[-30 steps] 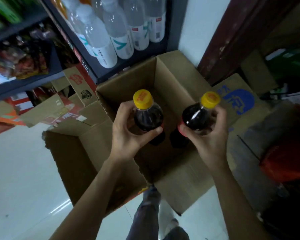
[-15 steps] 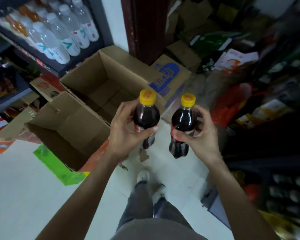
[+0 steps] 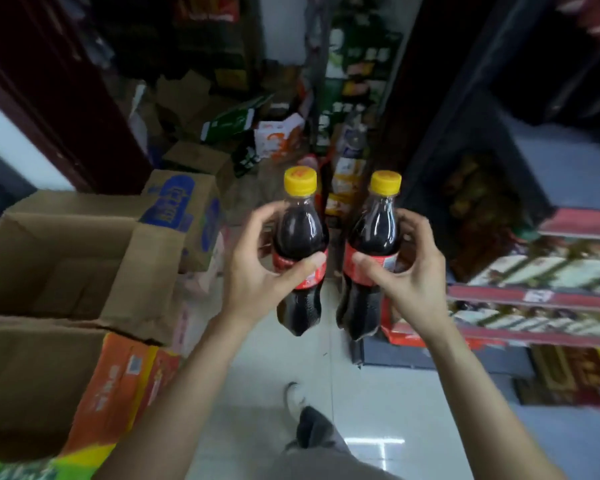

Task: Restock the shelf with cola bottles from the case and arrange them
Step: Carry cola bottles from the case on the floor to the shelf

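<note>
Two cola bottles with yellow caps and red labels are held upright side by side above the floor. My left hand [image 3: 257, 271] grips the left cola bottle [image 3: 300, 233] around its label. My right hand [image 3: 409, 271] grips the right cola bottle [image 3: 373, 233] the same way. The open cardboard case [image 3: 66, 237] lies at the left, apart from both hands; its inside looks dark and I see no bottles in it. A shelf [image 3: 534, 296] with red price rails and packaged goods stands at the right.
A blue-printed carton [image 3: 184, 209] sits behind the case. An orange and green box [image 3: 111, 403] lies at the lower left. Boxes and bags clutter the far floor [image 3: 243, 133]. White tiled floor [image 3: 326, 375] runs between case and shelf; my shoe [image 3: 293, 396] is on it.
The view has swung right, away from the case and the water-bottle shelf, toward the right shelf. Both hands still hold their bottles, now level and closer together in front of me.
</note>
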`<state>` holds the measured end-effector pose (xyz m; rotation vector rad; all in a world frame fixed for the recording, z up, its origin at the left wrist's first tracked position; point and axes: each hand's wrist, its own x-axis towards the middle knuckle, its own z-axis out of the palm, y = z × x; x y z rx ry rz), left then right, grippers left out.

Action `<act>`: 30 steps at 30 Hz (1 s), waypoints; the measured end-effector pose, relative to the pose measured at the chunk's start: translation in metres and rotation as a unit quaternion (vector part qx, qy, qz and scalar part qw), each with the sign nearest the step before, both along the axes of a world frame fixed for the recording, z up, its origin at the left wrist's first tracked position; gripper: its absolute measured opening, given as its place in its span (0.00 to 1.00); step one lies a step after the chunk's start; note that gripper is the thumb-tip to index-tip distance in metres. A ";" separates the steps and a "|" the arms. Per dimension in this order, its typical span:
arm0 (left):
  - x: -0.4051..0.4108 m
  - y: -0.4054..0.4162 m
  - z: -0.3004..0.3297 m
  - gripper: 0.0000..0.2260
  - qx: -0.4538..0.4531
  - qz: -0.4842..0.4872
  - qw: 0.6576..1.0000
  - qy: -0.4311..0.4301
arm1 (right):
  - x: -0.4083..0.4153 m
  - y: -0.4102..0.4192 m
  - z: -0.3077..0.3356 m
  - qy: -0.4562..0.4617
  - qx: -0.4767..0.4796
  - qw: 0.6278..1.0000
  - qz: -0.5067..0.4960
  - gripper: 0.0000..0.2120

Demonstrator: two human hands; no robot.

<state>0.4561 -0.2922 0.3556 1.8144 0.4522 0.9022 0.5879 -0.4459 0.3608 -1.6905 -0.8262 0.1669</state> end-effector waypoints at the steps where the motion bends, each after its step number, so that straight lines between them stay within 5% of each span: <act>1: 0.009 -0.013 0.007 0.27 0.001 -0.017 1.000 -0.006 | 0.004 -0.017 0.007 -0.005 0.006 1.000 -0.021 0.28; 12: 0.144 -0.133 0.085 0.27 0.046 -0.121 0.986 -0.104 | 0.103 -0.160 0.094 -0.090 0.090 0.978 -0.165 0.27; 22: 0.279 -0.216 0.162 0.28 0.098 -0.089 0.968 -0.212 | 0.225 -0.254 0.167 -0.174 0.176 0.945 -0.216 0.28; 30: 0.343 -0.244 0.180 0.28 0.135 -0.087 0.977 -0.137 | 0.281 -0.280 0.161 -0.218 0.152 0.928 -0.261 0.30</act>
